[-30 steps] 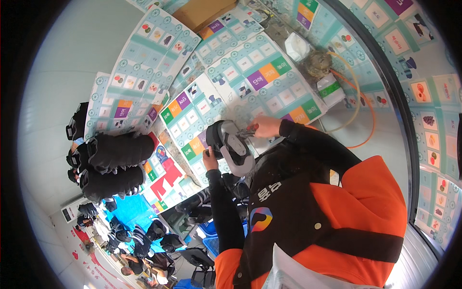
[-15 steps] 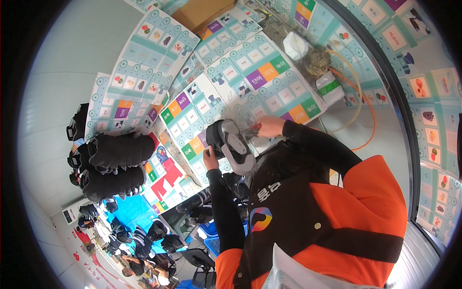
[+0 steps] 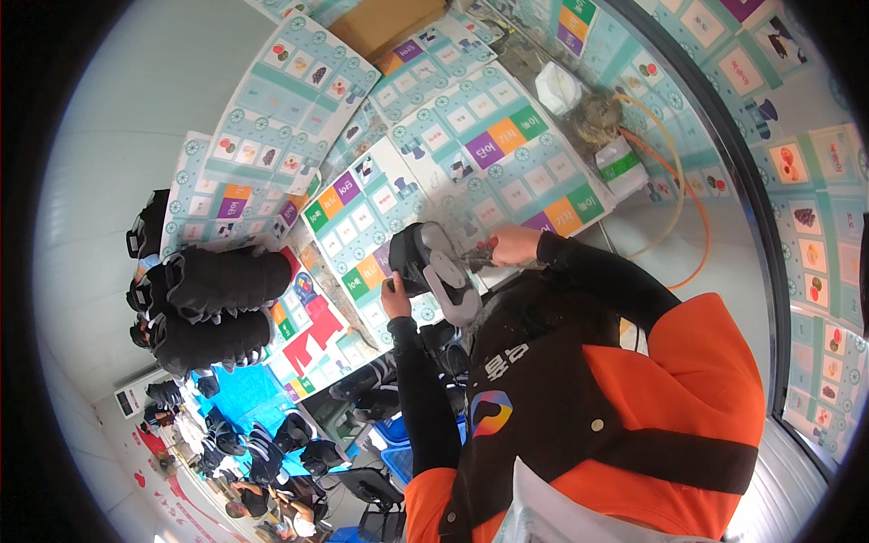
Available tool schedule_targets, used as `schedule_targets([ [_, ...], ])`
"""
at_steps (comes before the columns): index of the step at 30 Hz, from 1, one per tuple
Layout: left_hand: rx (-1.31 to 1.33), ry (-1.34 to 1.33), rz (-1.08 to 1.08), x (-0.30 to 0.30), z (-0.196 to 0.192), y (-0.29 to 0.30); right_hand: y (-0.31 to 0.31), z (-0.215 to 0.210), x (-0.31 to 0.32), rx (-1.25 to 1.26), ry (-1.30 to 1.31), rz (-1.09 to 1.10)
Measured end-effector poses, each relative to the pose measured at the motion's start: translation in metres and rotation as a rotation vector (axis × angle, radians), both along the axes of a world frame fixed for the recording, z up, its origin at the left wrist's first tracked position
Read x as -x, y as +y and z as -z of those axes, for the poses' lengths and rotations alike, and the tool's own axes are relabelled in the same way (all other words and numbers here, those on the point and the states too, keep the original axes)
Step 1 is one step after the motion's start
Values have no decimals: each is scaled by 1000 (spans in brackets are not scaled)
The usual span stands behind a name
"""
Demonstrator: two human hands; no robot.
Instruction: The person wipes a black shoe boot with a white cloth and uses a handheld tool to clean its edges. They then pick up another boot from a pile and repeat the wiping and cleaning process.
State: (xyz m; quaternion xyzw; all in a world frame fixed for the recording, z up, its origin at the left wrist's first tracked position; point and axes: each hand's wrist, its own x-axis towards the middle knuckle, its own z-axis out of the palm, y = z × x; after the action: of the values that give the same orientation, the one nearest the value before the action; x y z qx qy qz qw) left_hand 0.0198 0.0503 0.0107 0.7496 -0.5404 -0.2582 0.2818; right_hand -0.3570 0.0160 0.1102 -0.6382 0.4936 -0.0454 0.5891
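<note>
A black shoe with a grey sole [image 3: 441, 271] is held up over the table edge, sole turned toward me. My left hand [image 3: 396, 295] grips the shoe from its left side, at the upper. At the shoe's right end, my right hand [image 3: 512, 245] is closed around a small dark tool [image 3: 480, 254] whose tip touches the shoe. Both forearms are in black sleeves under an orange and black vest.
Printed teal sheets with coloured squares [image 3: 471, 154] cover the table. Two stacks of black shoes [image 3: 217, 282] lie at the left. A cardboard box [image 3: 389, 23], a white bag [image 3: 557, 86] and an orange cable [image 3: 681, 185] are at the back. Blue crates [image 3: 398, 439] stand below.
My right hand has shifted slightly right and down along the shoe's end. The shoe and my left hand have hardly moved.
</note>
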Motion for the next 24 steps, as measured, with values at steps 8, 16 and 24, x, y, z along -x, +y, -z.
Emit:
schedule_targets([
  [8, 337, -274, 537, 96, -155, -44, -3, 16, 43, 105, -134, 337],
  [16, 339, -509, 974, 87, -146, -46, -18, 17, 84, 7, -342, 693],
  [24, 529, -482, -187, 116, -94, -52, -16, -19, 71, 37, -154, 583],
])
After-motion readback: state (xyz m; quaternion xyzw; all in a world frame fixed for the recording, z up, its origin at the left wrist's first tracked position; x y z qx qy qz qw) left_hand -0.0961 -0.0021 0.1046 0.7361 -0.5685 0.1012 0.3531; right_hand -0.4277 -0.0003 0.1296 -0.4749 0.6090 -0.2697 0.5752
